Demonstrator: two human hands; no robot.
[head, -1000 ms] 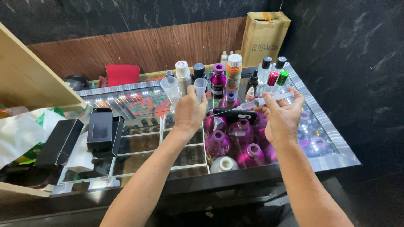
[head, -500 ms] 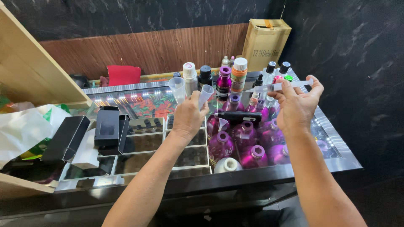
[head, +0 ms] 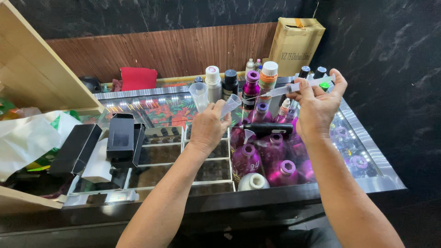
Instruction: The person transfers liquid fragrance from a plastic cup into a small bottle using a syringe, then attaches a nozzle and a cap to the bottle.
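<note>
At the left of the frame, crumpled white paper [head: 23, 138] and several black boxes [head: 120, 138] are lying on the mirrored counter [head: 381, 177], pushed aside so the centre is staying free for the hands. Just right of them, clear divider trays [head: 183, 160] are sitting in rows. In the middle, the left hand [head: 209, 128] is curling its fingers tightly around a small clear plastic cup [head: 231, 104], tipping it toward the right so its mouth is facing the needle. A second clear cup [head: 199, 94] is standing upright just behind. Below centre, purple glass bottles [head: 245, 156] are clustering together uncapped, with a tiny white funnel [head: 249, 136] resting among them. Behind, taller capped bottles [head: 268, 76] are lining the back edge. At upper right, the right hand [head: 317, 103] is pinching a clear syringe [head: 296, 87] held nearly level, thumb seemingly pressing the plunger end, though that part is hard to see, its tip pointing into the cup.
</note>
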